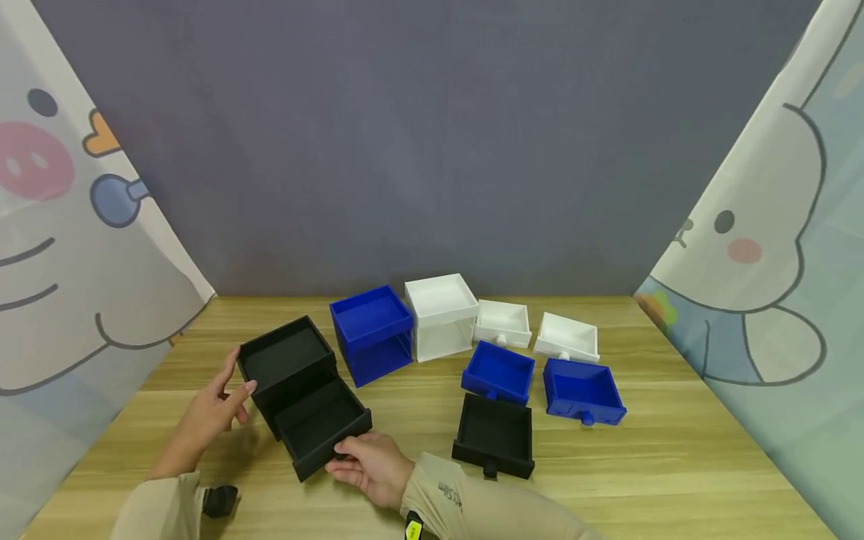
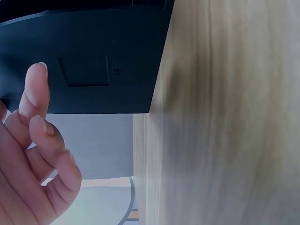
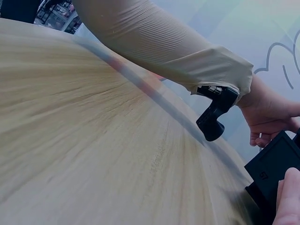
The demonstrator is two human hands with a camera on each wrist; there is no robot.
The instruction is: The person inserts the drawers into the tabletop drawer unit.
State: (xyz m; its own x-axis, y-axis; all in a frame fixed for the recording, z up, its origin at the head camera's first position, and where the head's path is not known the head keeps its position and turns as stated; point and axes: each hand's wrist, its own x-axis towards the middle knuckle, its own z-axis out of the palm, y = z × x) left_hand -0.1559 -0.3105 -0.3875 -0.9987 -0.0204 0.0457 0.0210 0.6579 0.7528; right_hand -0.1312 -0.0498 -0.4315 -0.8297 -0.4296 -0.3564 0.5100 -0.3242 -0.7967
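Observation:
At the left of the head view, a black drawer cabinet (image 1: 286,351) with a recessed top stands turned on the table. My left hand (image 1: 211,412) holds its left side, thumb toward the front edge and index finger at the back corner. That cabinet's plain side wall (image 2: 84,84) fills the top of the left wrist view. A black drawer (image 1: 322,421) sticks well out of the cabinet's front. My right hand (image 1: 378,469) pinches its front knob (image 1: 340,453) between thumb and fingers. The cabinet's inside behind the drawer is hidden.
Behind stand a blue cabinet (image 1: 371,319) and a white cabinet (image 1: 442,304), both with open fronts. To the right lie another black drawer (image 1: 496,431), two blue drawers (image 1: 499,371) and two white drawers (image 1: 568,336). A grey backdrop (image 1: 432,150) rises at the table's far edge.

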